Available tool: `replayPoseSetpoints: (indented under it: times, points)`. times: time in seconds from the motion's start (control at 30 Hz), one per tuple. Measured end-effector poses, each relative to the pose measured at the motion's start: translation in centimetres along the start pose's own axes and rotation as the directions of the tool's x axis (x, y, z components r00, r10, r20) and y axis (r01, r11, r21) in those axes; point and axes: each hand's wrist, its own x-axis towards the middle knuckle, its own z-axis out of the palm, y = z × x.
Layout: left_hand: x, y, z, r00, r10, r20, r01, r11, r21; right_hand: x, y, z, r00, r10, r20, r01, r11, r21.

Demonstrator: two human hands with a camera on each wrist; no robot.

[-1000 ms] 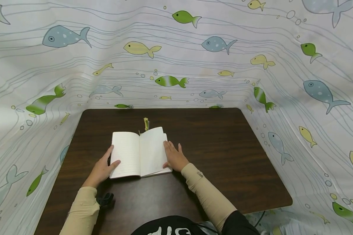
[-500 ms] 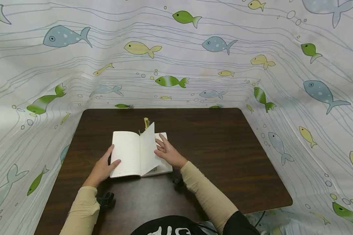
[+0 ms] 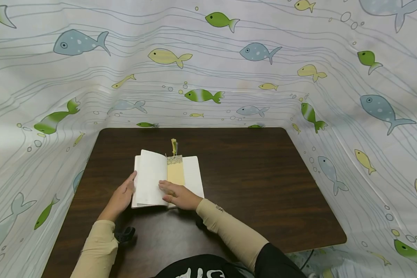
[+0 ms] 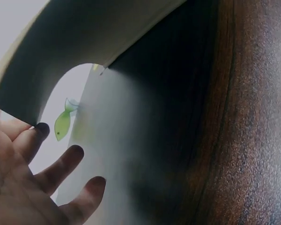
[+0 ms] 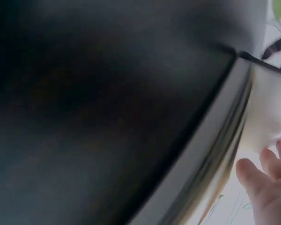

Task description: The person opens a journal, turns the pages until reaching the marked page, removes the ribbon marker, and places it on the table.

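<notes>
An open notebook with white pages lies on the dark wooden table. My left hand holds its left edge; the left wrist view shows spread fingers by the underside of the raised cover, the thumb hidden there. Near the gutter, my right hand rests with extended fingers at the inner part of the left page, which stands slightly raised. A pale yellow bookmark with a patterned top band lies along the right page, its lower part behind the right hand. A yellow tassel sticks out above the spine.
Fish-patterned white cloth encloses the back and sides of the table. A black wrist device sits by the left forearm. Below the table's right front edge a dark cable shows.
The right hand has swept leftward from the right page's outer edge, turning a leaf onto the left side. The yellow bookmark is uncovered. The left hand stays at the left edge.
</notes>
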Motion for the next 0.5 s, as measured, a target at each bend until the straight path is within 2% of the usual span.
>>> replayPoseSetpoints:
  times: [0.07, 0.13, 0.23, 0.3, 0.4, 0.47, 0.5]
  points:
    - [0.0, 0.1, 0.0, 1.0, -0.004, -0.005, 0.004, 0.999, -0.032, 0.1, -0.1, 0.4, 1.0, -0.005, 0.031, 0.007, 0.997, -0.073]
    - [0.0, 0.2, 0.0, 1.0, -0.006, -0.003, 0.006, 1.0, -0.026, 0.2, -0.1, 0.7, 0.999, -0.01, 0.043, 0.015, 0.991, -0.129]
    - [-0.1, 0.3, 0.0, 1.0, -0.004, -0.006, 0.004, 1.0, 0.023, 0.3, -0.1, 1.1, 0.999, -0.013, 0.043, 0.02, 0.988, -0.153]
    - [-0.1, 0.2, 0.1, 1.0, -0.005, -0.005, 0.005, 0.999, 0.054, 0.3, -0.1, 1.2, 1.0, -0.016, 0.015, 0.018, 0.992, -0.129]
    - [0.0, 0.0, 0.2, 1.0, -0.003, -0.016, 0.004, 0.998, 0.068, 0.3, 0.0, 1.1, 0.994, 0.031, -0.101, -0.035, 0.999, -0.033]
    - [0.1, -0.1, 0.2, 1.0, -0.003, -0.022, 0.004, 0.998, 0.066, 0.3, 0.1, 0.8, 0.97, 0.105, -0.22, -0.098, 0.994, 0.04]
    - [0.2, -0.1, 0.2, 1.0, 0.002, -0.025, 0.0, 0.998, 0.065, 0.4, 0.2, 0.5, 0.947, 0.156, -0.281, -0.138, 0.987, 0.082]
